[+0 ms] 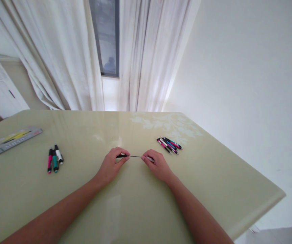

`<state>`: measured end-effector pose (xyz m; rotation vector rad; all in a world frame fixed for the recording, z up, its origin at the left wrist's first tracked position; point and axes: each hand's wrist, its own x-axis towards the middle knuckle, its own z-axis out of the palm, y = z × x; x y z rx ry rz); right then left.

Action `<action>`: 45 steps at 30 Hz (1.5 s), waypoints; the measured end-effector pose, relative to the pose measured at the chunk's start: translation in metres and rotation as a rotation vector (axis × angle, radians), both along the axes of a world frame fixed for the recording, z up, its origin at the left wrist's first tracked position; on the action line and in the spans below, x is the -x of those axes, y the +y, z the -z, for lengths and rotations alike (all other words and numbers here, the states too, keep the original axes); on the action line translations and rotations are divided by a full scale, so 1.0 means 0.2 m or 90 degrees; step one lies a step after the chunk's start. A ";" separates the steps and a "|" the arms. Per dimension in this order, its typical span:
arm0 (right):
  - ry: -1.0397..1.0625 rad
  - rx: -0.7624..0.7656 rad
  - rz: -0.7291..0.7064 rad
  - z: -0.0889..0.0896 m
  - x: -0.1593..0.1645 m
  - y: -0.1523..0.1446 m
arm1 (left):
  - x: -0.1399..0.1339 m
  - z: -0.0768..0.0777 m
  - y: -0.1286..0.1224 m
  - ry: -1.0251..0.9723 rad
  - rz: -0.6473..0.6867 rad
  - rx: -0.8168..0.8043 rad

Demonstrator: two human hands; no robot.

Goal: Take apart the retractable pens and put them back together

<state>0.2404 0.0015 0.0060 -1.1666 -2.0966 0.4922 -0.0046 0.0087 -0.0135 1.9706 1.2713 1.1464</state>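
Note:
Over the middle of the table, my left hand pinches a black pen section between thumb and fingers. Facing it, my right hand grips a white pen barrel, partly covered by the fingers. A thin dark pen refill spans the gap between the two hands, roughly level. To the right of my right hand lies a pile of several assembled pens in black, pink, white, blue and purple. Off to the left are three short pen barrels with dark grips: pink, teal and white.
A grey and yellow pen box lies at the table's left side. The glossy pale green table has its right edge along a white wall. Curtains and a narrow window are beyond the far edge.

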 end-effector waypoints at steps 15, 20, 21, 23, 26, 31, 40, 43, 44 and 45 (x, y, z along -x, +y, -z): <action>0.026 0.014 0.016 0.00 -0.02 0.01 | -0.03 -0.04 -0.03 0.064 -0.024 0.003; 0.019 0.019 0.025 0.01 -0.02 0.01 | -0.02 -0.04 -0.03 0.066 -0.029 -0.001; 0.018 0.020 0.024 0.01 -0.02 0.01 | -0.02 -0.04 -0.03 0.060 -0.030 0.001; 0.017 0.020 0.024 0.01 -0.02 0.01 | -0.02 -0.04 -0.03 0.045 -0.032 0.008; 0.015 0.022 0.023 0.01 -0.02 0.01 | -0.02 -0.04 -0.03 0.029 -0.036 0.021; 0.015 0.029 0.024 0.00 -0.02 0.01 | -0.02 -0.05 -0.03 0.020 -0.030 0.043; 0.021 0.046 0.017 -0.01 -0.02 0.00 | -0.01 -0.04 -0.02 0.026 0.004 0.015; 0.025 0.065 -0.005 -0.01 -0.03 0.00 | 0.01 -0.06 0.00 0.044 0.026 0.030; 0.025 0.067 -0.007 -0.01 -0.04 0.00 | 0.02 -0.07 0.01 0.066 0.032 0.037; 0.025 0.067 -0.004 -0.01 -0.04 0.01 | 0.04 -0.08 0.03 0.098 0.039 0.040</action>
